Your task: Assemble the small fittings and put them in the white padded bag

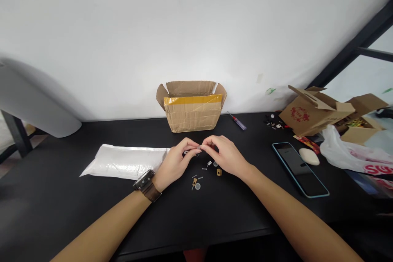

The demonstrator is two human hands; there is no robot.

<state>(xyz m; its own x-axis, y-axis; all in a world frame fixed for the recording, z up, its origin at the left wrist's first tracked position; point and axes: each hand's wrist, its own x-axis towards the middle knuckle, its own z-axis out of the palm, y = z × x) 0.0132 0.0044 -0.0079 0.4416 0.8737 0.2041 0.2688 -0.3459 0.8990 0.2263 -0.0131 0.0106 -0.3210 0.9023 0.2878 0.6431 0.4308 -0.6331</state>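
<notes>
My left hand, with a dark watch on its wrist, is closed in a pinch over the middle of the table. Fingertip to fingertip with it, my right hand pinches too. Between them is a small greyish piece, too small to name and mostly hidden by the fingers. Loose small parts lie on the table below: a brass-coloured piece, a white bracket-like piece, a tan piece, a round translucent disc and tiny springs or screws.
Behind my hands stands an open cardboard box. A white padded bag lies left. To the right are a screwdriver, a phone, a white rounded case, another cardboard box and a plastic bag.
</notes>
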